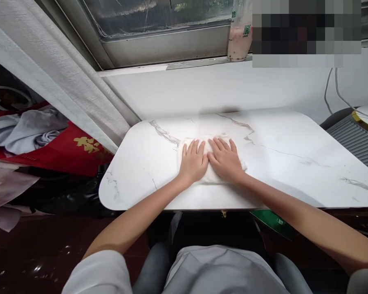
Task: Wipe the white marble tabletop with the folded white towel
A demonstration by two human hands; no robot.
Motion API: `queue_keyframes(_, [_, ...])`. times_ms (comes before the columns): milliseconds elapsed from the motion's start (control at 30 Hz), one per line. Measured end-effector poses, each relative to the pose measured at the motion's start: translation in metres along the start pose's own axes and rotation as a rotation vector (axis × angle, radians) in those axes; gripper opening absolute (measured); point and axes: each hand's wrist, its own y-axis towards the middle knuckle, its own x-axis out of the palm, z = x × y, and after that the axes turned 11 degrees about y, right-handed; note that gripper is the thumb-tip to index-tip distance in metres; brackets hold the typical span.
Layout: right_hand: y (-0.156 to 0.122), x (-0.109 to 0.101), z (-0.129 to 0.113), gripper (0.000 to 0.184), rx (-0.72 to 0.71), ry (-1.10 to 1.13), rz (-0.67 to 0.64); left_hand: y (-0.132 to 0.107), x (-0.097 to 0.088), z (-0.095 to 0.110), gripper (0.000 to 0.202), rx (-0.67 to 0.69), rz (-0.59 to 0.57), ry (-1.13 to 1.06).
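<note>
A folded white cloth (213,176) lies flat on the white marble-patterned table (282,163), near its middle. My left hand (194,160) rests palm down on the cloth's left part, fingers stretched forward. Beside it, my right hand (224,158) presses flat on the right part with its fingers a little spread. The thumbs almost meet at the centre. Both palms and much of the cloth beneath them are hidden from above.
A white curtain (58,77) hangs at the left, next to a red bag (76,151) with grey clothes. Behind the table are a wall and a window sill with a clear plastic container (239,38). A grey ridged object (352,139) stands at the right, near cables (337,85).
</note>
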Motion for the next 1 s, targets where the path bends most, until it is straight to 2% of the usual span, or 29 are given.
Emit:
queue_keyframes(133, [-0.044, 0.0, -0.022, 0.057, -0.099, 0.005, -0.052, -0.054, -0.01, -0.003, 0.05, 0.022, 0.009, 0.047])
queue_keyframes(233, [-0.065, 0.0, -0.033, 0.058, -0.159, 0.006, -0.082, -0.083, -0.014, -0.006, 0.051, 0.028, 0.032, 0.076])
queue_keyframes(333, [-0.073, 0.0, -0.039, 0.059, -0.174, -0.003, -0.107, -0.096, -0.017, -0.008, 0.051, 0.023, 0.024, 0.08])
queue_keyframes(433, [-0.069, 0.0, -0.041, 0.059, -0.176, -0.013, -0.127, -0.094, -0.018, -0.01, 0.051, 0.024, -0.002, 0.069])
queue_keyframes(567, [-0.052, 0.003, -0.042, 0.059, -0.177, -0.012, -0.141, -0.078, -0.018, -0.017, 0.051, -0.011, -0.027, 0.049])
queue_keyframes(667, [-0.028, 0.009, -0.043, 0.059, -0.153, -0.009, -0.14, -0.056, -0.015, -0.029, 0.051, -0.035, -0.044, 0.031])
queue_keyframes(900, [0.063, 0.03, -0.039, 0.06, -0.121, 0.033, -0.089, 0.026, -0.004, -0.074, 0.051, -0.087, -0.07, -0.025])
queue_keyframes(1000, [0.103, 0.039, -0.036, 0.06, -0.113, 0.063, -0.053, 0.065, 0.002, -0.093, 0.05, -0.11, -0.044, -0.082])
